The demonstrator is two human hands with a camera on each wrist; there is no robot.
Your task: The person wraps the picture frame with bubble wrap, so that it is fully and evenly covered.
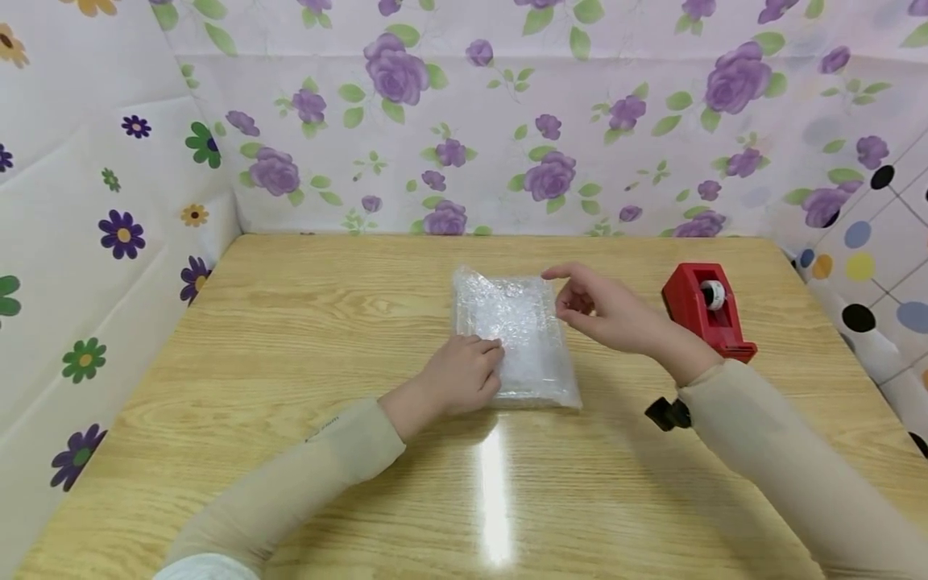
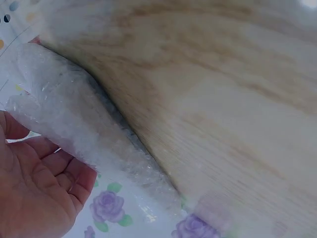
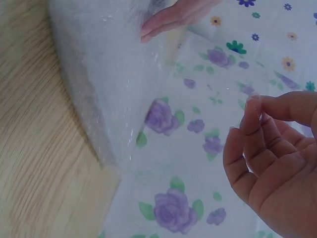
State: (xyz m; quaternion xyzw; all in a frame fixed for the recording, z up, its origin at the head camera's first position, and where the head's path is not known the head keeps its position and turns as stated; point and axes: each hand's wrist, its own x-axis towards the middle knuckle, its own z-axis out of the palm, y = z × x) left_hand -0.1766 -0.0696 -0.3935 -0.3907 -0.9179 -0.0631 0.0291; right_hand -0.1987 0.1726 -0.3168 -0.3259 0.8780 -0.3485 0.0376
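A flat rectangular package in clear bubble wrap lies on the wooden table. My left hand rests on its left front part, fingers lying on the wrap; the left wrist view shows this hand along the wrapped edge. Over the package's right edge my right hand is raised, apart from it. In the right wrist view the thumb and a fingertip of this hand meet, pinching what looks like a bit of clear tape, faint and hard to make out. A red tape dispenser stands right of that hand.
The wooden table runs up to a flower-printed sheet at the back. Printed sheets also cover the left and right sides. A small black object shows beside the right sleeve.
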